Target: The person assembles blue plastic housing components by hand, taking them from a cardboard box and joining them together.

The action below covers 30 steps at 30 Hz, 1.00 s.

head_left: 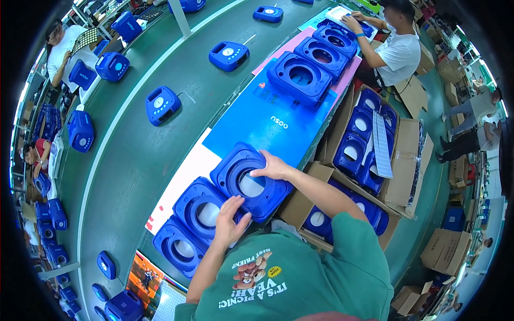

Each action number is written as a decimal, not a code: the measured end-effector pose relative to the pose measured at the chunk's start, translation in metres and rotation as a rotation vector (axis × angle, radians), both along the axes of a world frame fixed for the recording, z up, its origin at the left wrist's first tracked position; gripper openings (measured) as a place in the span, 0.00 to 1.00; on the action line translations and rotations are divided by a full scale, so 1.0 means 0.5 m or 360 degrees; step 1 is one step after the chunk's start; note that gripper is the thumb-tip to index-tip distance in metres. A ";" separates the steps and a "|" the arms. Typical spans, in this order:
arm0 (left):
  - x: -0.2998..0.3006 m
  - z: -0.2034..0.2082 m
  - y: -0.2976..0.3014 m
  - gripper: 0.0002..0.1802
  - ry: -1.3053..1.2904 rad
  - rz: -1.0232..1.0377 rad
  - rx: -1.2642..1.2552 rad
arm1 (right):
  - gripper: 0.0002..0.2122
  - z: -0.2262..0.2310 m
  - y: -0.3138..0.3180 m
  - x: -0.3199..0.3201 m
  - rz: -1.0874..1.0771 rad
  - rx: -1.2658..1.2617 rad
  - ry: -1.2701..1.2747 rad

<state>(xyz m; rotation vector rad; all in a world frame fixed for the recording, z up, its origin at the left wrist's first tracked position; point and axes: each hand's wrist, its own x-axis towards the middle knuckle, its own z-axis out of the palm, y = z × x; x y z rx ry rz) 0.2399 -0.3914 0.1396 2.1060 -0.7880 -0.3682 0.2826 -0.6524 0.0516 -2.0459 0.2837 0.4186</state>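
Observation:
A blue plastic speaker housing (233,167) with a large round opening lies tilted on the bench in front of me. My right hand (272,166) grips its far right side, the thumb reaching into the opening and the fingers over the outer edge. At its near left corner, my left hand (230,220) has thumb and fingers spread around the edge. Two similar items, a middle housing (186,202) and a nearer housing (170,252), sit side by side to the left, almost touching it.
More housings (300,77) stand along the bench beyond a blue sheet (257,115), near a seated co-worker (399,51). To my right are open cardboard boxes (404,166) full of blue housings. Finished-looking blue speakers (162,105) ride on a green conveyor (128,176) at left.

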 end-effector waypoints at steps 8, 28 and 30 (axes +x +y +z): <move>-0.009 0.060 0.040 0.23 0.0251 0.0555 -0.0397 | 0.38 0.140 -0.060 -0.113 -0.0507 0.0874 -0.0238; -0.027 0.117 0.061 0.47 0.0472 0.0358 -0.1174 | 0.35 0.375 0.136 -0.195 -0.0301 -0.0374 -0.1219; -0.031 0.143 0.063 0.48 0.0576 0.0302 -0.1305 | 0.35 0.286 0.110 -0.220 -0.0280 0.0747 -0.0977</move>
